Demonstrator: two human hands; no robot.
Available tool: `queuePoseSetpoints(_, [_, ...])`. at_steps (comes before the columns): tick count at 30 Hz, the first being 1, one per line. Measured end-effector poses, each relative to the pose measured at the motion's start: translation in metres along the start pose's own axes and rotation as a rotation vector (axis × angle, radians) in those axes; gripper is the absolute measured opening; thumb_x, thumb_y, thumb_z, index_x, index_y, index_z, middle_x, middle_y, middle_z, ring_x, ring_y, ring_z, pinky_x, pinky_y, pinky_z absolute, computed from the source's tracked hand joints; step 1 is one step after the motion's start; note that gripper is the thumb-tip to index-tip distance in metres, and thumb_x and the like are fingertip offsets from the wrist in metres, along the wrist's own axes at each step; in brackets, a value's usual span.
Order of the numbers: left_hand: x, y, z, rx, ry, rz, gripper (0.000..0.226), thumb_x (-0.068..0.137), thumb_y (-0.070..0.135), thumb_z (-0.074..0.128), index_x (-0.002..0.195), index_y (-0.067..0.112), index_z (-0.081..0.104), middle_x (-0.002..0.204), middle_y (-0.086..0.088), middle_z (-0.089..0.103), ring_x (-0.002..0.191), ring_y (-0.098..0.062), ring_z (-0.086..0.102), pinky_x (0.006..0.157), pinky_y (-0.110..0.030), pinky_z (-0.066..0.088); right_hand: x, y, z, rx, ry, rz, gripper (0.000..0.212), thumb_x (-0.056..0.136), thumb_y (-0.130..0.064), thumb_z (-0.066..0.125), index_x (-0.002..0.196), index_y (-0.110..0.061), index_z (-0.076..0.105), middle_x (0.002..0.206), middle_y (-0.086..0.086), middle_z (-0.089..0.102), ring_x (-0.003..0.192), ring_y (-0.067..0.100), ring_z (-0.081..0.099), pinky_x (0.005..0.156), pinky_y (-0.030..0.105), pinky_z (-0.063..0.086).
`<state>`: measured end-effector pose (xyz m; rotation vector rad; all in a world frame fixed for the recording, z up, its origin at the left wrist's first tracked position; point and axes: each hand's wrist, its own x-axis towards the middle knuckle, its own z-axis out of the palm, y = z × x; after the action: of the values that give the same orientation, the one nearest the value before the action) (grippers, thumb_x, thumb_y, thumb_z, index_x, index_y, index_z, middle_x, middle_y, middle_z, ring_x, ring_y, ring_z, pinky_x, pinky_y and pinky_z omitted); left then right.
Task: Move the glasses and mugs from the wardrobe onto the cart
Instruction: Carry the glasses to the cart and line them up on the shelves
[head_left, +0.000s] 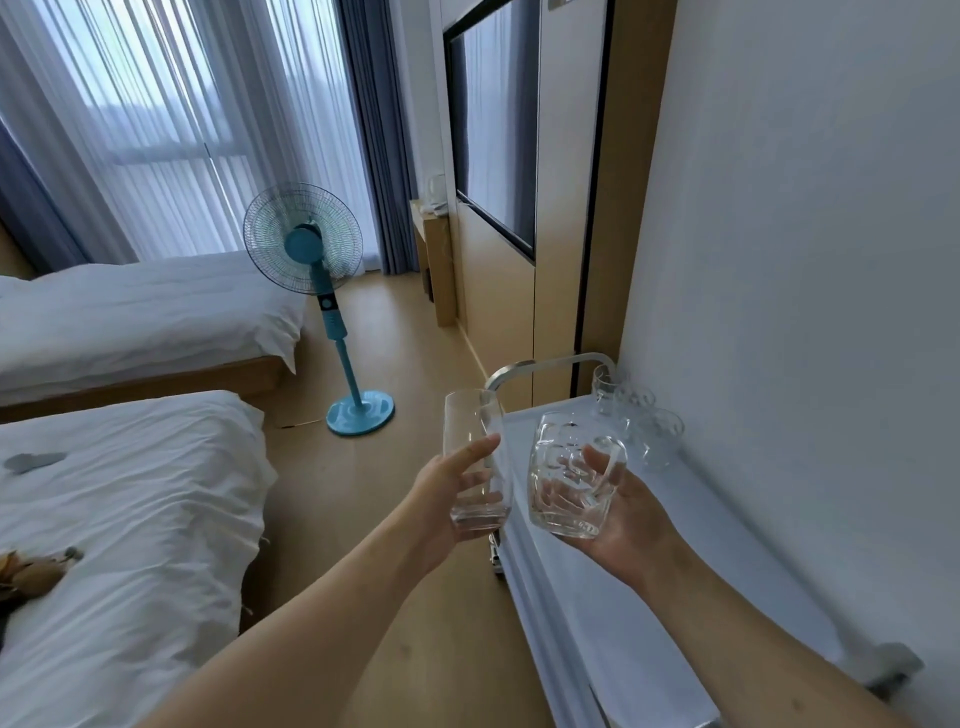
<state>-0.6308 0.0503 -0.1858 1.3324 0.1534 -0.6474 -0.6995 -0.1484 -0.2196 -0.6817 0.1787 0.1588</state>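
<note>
Left grip (447, 493) wraps tall clear glass tumbler (475, 467); right grip (618, 514) holds dimpled clear glass mug (566, 483). Several clear glasses (636, 415) already on white cart (691, 525); wardrobe unseen, remainder unknown.

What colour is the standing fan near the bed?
The standing fan is turquoise blue, seen in the head view.

Two bare forearms reach into view — no sleeves, watch or rings show; left hand (447, 499) and right hand (631, 512) both ungloved, fingers slender.
</note>
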Motion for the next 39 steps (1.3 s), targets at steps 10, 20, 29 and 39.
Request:
queuePoseSetpoints(10, [0.128,0.046,-0.043,0.155,-0.216,-0.055,0.087,0.063,0.05,0.092,0.136,0.016,0.057,0.128,-0.015,0.065,0.092,-0.028,0.073,0.072,-0.041,0.059,0.099,0.009,-0.003,0.064,0.247,-0.144,0.047,0.094,-0.031,0.066,0.135,-0.01,0.059,0.127,0.019,0.063,0.111,0.038,0.064,0.096,0.051,0.053])
queuePoseSetpoints(20, [0.225,0.078,-0.062,0.269,-0.407,-0.206,0.087,0.067,0.049,0.09,0.138,0.017,0.053,0.127,-0.008,0.062,0.09,-0.027,0.069,0.069,-0.04,0.059,0.157,0.033,0.008,0.141,0.368,-0.282,0.026,0.09,-0.031,0.07,0.104,-0.01,0.075,0.106,0.012,0.065,0.095,0.028,0.063,0.086,0.039,0.054])
queuePoseSetpoints(29, [0.281,0.051,-0.01,0.388,-0.521,-0.349,0.095,0.051,0.057,0.096,0.13,0.024,0.055,0.127,-0.008,0.062,0.105,-0.034,0.071,0.075,-0.048,0.062,0.15,0.034,-0.042,0.162,0.64,-0.363,0.052,0.059,-0.033,0.097,0.101,-0.013,0.074,0.098,0.01,0.07,0.084,0.028,0.069,0.077,0.04,0.056])
queuePoseSetpoints(39, [0.35,0.015,0.067,0.512,-0.573,-0.36,0.095,0.045,0.061,0.097,0.123,0.024,0.058,0.125,-0.008,0.062,0.113,-0.029,0.064,0.077,-0.047,0.062,0.154,0.003,-0.132,0.364,0.821,-0.441,0.008,0.091,-0.017,0.068,0.096,-0.011,0.071,0.088,0.009,0.065,0.072,0.023,0.066,0.066,0.035,0.053])
